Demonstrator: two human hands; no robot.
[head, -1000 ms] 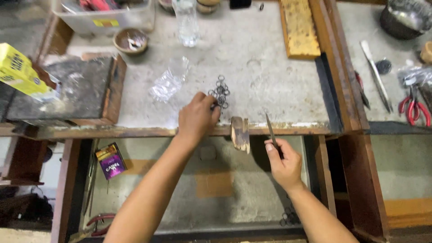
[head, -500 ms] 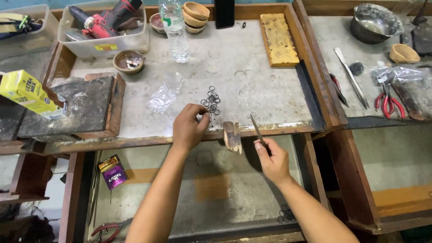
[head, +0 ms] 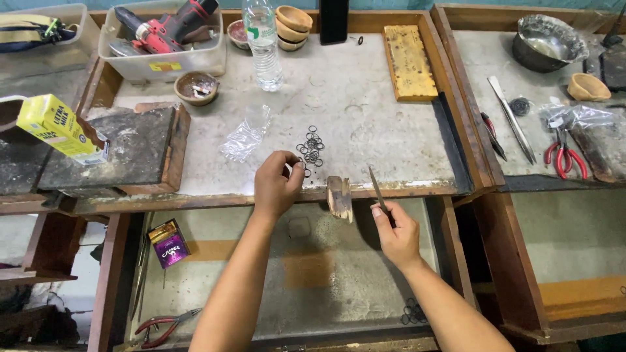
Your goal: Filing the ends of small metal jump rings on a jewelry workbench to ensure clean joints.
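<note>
While the left hand (head: 277, 186) sits at the near edge of the workbench (head: 365, 111), its fingertips are pinched narrow at the lower-left fringe of the pile of small dark rings (head: 311, 148). It looks closed on one ring, but the ring itself is too small to confirm. The pile lies loose on the bare grey top, just above the hand, probably kept there so single rings are easy to pick off.

Right hand (head: 396, 231) is closed around a thin metal tool (head: 378, 189), a file or needle-like rod. Grip is low on the shaft, tip pointing up and away toward the bench edge. It hangs over the open drawer tray (head: 261, 274) rather than the benchtop, apart from the rings.

Between the hands, a worn wooden peg (head: 340, 195) sticks out from the bench edge. Likely a rest for filing, which would explain both hands flanking it.

An empty clear plastic bag (head: 244, 137) lies just left of the rings. Plastic water bottle (head: 263, 39), wooden bowls (head: 292, 26) and a tub with a red drill (head: 163, 32) are pushed to the far side, well apart from the work spot. Red-handled pliers (head: 564, 156) lie on the next bench to the right.
</note>
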